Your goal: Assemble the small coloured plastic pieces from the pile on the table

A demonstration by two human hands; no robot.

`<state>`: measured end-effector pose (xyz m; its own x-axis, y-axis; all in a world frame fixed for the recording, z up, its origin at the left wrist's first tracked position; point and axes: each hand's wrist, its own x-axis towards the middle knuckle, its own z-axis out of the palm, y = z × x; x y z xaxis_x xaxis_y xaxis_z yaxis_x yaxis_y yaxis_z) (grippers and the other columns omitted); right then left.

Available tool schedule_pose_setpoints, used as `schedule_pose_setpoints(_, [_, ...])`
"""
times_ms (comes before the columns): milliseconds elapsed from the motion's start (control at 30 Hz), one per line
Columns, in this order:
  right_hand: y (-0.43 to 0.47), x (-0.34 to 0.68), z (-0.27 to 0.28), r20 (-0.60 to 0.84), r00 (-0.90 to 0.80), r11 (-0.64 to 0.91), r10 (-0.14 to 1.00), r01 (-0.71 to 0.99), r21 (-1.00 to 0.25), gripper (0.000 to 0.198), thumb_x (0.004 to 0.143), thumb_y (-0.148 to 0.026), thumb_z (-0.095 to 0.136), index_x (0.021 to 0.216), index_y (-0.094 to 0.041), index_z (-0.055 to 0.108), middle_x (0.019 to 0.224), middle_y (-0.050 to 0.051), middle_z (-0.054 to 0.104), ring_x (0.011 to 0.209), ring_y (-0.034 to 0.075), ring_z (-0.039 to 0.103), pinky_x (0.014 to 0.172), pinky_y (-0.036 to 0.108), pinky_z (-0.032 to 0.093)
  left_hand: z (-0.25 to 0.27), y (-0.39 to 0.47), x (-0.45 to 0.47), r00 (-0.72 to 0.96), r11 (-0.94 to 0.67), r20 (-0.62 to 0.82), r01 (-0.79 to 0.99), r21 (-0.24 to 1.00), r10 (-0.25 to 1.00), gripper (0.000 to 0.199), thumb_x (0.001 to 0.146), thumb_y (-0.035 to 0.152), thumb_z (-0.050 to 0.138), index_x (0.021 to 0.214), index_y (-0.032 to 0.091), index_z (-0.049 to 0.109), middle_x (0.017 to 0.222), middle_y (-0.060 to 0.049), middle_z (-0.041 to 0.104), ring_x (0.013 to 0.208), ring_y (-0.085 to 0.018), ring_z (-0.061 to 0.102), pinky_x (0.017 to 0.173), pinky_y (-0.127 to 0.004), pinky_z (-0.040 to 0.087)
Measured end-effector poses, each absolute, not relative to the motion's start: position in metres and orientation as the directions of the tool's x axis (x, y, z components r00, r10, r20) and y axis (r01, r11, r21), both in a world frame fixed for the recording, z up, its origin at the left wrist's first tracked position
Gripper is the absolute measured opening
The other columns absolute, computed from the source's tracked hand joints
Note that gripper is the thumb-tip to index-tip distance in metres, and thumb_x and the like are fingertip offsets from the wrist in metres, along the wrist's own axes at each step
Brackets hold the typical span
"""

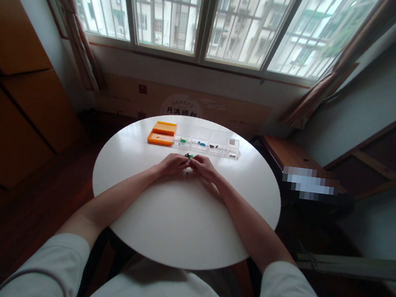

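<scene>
Over the white round table, my left hand [175, 163] and my right hand [202, 166] meet with curled fingers. Between their fingertips is a small green and dark piece [189, 156], its kind too small to make out. Both hands appear to grip it. Below the fingers a tiny dark bit [187, 172] lies on the tabletop. Just beyond the hands sits an orange box [161, 139] with its lid raised. Beside it is a row of clear plastic boxes [203, 150], lids up, holding small green pieces [183, 141], blue pieces [202, 143] and dark pieces [213, 146].
The round white table [180, 233] has its near edge close to my body. A wooden bench [273, 148] stands at the right, with a blurred patch over something on it. A large carton [125, 96] leans below the window, and wooden cabinets [9, 96] line the left.
</scene>
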<state>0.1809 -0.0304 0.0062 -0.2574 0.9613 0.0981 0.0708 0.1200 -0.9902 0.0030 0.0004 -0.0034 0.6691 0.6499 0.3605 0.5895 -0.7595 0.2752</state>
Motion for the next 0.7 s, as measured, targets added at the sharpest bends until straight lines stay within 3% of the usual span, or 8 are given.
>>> schedule_pose_setpoints(700, [-0.0295,0.1801,0.0035,0.102,-0.264,0.127,0.959,0.08,-0.989,0.038,0.065,-0.05,0.068,0.071,-0.014,0.057,0.063,0.0,0.061,0.054,0.008,0.05,0.053,0.023,0.039,-0.0008,0.0,0.0032,0.684,-0.763,0.34,0.593,0.257,0.646,0.034,0.09,0.033,0.04,0.082,0.019,0.069,0.074,-0.003,0.068,0.065,-0.012,0.058,0.059,-0.022,0.032])
